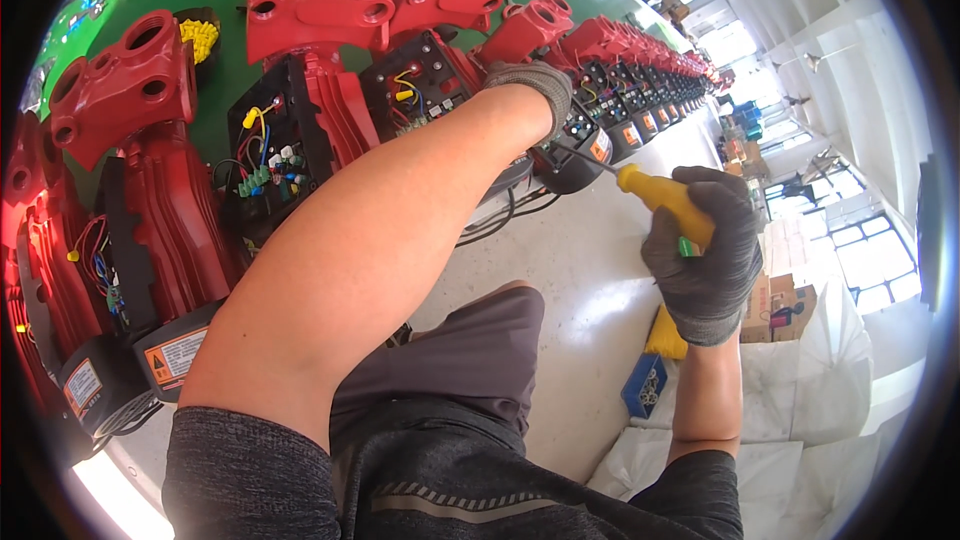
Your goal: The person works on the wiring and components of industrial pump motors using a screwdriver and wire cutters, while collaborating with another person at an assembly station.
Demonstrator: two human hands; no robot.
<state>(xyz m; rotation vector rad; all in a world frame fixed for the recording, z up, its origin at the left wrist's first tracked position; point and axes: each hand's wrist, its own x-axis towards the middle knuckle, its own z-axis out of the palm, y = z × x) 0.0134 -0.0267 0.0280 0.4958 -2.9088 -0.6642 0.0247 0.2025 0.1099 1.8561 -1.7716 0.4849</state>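
A yellow-handled screwdriver is in my right hand, which wears a dark glove and is closed round the handle. Its thin shaft points left, to the open black wiring box of a red pump in the row. My left hand, in a grey glove, reaches across to that same area, against or beside a red pump casting; its fingers are hidden. Whether the screwdriver tip touches a screw is too small to tell. Nearer, another open box shows coloured wires, yellow caps and green terminals.
Red pumps with ported heads and finned motors line up from the left into the distance. Black cables lie below them. On the right are a blue bin of small parts, a yellow bag, cardboard boxes and white sheeting.
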